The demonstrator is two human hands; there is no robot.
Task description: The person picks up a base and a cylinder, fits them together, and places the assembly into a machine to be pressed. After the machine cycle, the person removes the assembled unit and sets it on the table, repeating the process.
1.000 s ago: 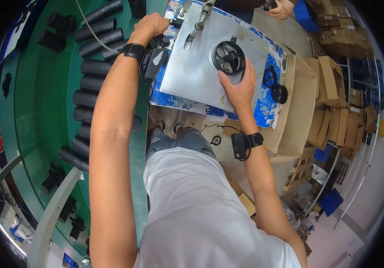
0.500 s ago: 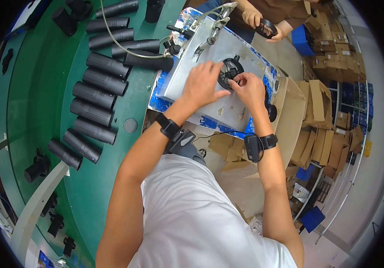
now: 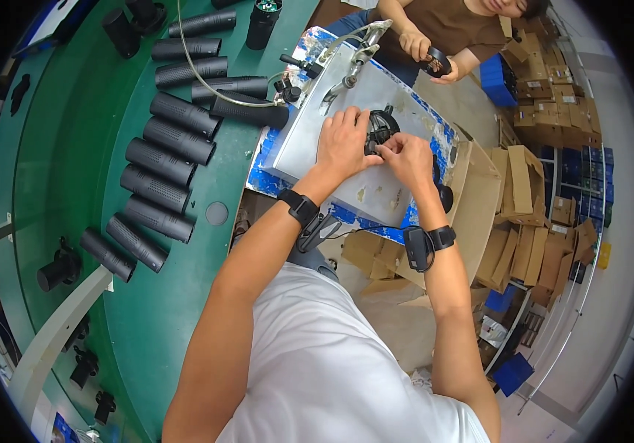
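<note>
A black round part with a spoked, ring-like inside [image 3: 382, 127] lies on the grey metal plate of a bench fixture [image 3: 361, 188]. My left hand [image 3: 342, 144] holds it at the left side, fingers along the rim and thumb at its lower edge. At the lower right of the same part, my right hand [image 3: 411, 161] has thumb and fingertips pinched together. Whatever sits in that pinch is too small and covered to make out. Part of the round piece is hidden behind my fingers.
Several black perforated tubes [image 3: 156, 184] lie in a row on the green table [image 3: 177, 295] at left. A metal clamp [image 3: 348, 77] with a hose rises behind the plate. Opposite, a co-worker's hands [image 3: 435, 63] hold a black ring. Open cardboard boxes [image 3: 476, 214] stand right.
My left hand has drawn its thumb in to the round part's lower edge; it was spread away before. My right hand stays pinched beside the part. The view has shifted slightly.
</note>
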